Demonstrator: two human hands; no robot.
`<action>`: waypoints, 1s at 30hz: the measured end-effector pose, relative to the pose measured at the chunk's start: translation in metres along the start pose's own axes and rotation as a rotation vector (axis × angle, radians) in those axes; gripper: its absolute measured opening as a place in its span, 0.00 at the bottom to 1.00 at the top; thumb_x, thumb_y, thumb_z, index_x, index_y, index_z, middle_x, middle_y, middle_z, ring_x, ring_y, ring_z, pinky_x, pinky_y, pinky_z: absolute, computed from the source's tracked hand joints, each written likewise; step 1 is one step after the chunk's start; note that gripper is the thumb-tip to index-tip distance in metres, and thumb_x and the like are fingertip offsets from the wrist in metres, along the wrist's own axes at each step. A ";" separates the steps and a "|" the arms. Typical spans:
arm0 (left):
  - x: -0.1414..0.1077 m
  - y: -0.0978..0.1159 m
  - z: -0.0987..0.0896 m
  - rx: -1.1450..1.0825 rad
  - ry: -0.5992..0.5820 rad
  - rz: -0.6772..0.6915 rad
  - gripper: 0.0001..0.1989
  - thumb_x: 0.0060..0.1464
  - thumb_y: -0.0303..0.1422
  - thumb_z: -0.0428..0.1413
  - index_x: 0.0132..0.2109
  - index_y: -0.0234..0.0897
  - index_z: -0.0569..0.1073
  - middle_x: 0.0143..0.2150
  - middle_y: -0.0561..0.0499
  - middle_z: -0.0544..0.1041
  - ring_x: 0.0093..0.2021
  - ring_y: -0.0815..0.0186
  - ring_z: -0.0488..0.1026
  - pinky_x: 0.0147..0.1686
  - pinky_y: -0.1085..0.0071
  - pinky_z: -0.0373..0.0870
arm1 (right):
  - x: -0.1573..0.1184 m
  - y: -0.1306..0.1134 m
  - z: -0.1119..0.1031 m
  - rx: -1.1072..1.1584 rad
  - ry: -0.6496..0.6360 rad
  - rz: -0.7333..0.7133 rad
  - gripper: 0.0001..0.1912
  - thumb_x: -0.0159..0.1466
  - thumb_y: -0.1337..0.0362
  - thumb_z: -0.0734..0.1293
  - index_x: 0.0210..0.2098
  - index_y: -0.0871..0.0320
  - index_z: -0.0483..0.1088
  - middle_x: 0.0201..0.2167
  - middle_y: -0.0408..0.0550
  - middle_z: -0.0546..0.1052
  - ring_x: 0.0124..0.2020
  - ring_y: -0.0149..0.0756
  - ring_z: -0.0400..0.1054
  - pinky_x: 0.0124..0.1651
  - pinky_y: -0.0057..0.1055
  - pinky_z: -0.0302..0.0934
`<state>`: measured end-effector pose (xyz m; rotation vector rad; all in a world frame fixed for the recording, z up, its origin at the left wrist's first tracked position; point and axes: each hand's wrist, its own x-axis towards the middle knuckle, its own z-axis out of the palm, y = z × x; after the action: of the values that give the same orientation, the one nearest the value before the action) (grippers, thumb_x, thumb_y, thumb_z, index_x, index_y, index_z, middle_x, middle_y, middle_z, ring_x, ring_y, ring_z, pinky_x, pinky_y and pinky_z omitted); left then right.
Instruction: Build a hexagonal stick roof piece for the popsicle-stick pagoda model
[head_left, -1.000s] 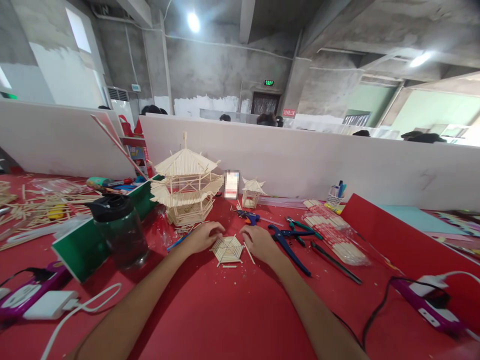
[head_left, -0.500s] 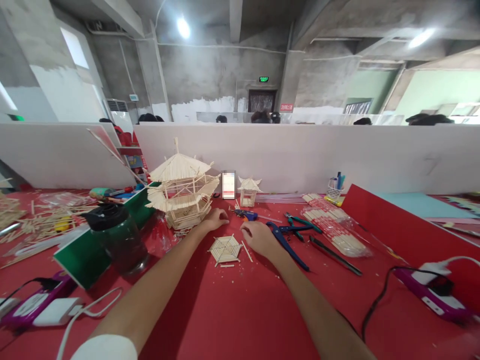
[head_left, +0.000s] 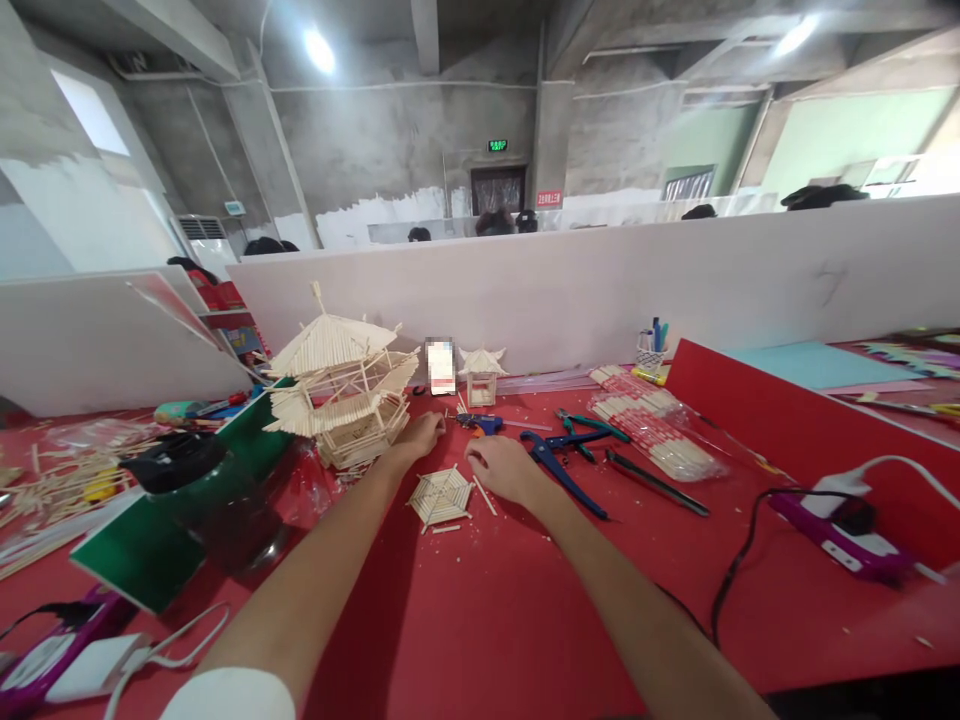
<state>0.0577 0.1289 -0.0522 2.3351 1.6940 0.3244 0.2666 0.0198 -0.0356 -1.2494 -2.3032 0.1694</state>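
My left hand (head_left: 424, 434) is closed beside the base of the large stick pavilion (head_left: 341, 390); whatever its fingers pinch is too small to make out. Bent fingers also mark my right hand (head_left: 495, 462), above a short loose stick (head_left: 484, 494); its fingertips are partly hidden. Between my forearms a flat hexagonal stick lattice (head_left: 441, 498) lies on the red table (head_left: 465, 640), with another short stick (head_left: 446, 529) just below it. A blue glue gun (head_left: 480, 424) lies beyond my hands, in front of the small stick pavilion (head_left: 481, 376).
Blue cutters (head_left: 562, 475), green-handled pliers (head_left: 596, 428) and a black tool (head_left: 656, 482) lie right of my hands, near bagged sticks (head_left: 660, 430). A dark bottle (head_left: 210, 495) stands left, by a green board (head_left: 135, 550). Purple power strips (head_left: 840, 540) lie at both sides.
The camera view has turned and tilted, shifting most of the scene to the left. Both hands stay in nearly the same places over the table.
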 end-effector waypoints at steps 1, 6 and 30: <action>0.000 0.001 0.000 0.000 -0.013 0.006 0.18 0.63 0.38 0.55 0.56 0.35 0.69 0.55 0.44 0.72 0.50 0.59 0.73 0.48 0.56 0.74 | 0.000 0.000 0.000 -0.001 -0.002 -0.003 0.09 0.64 0.70 0.62 0.35 0.55 0.74 0.35 0.48 0.80 0.37 0.37 0.73 0.36 0.28 0.54; -0.003 0.001 0.000 -0.015 -0.041 0.028 0.18 0.63 0.38 0.55 0.56 0.36 0.69 0.55 0.44 0.72 0.50 0.59 0.73 0.48 0.56 0.74 | -0.001 0.001 -0.002 -0.002 -0.016 0.006 0.09 0.64 0.69 0.62 0.36 0.55 0.75 0.35 0.48 0.80 0.37 0.38 0.73 0.36 0.28 0.54; -0.095 -0.008 -0.037 -0.272 0.386 0.042 0.16 0.55 0.41 0.50 0.39 0.37 0.78 0.39 0.45 0.82 0.40 0.56 0.76 0.43 0.64 0.69 | -0.003 -0.005 -0.013 -0.037 -0.138 0.033 0.12 0.67 0.68 0.59 0.40 0.56 0.74 0.39 0.48 0.79 0.40 0.37 0.71 0.38 0.28 0.52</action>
<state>0.0095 0.0429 -0.0234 2.2079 1.6293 1.0024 0.2707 0.0132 -0.0238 -1.3326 -2.4132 0.2326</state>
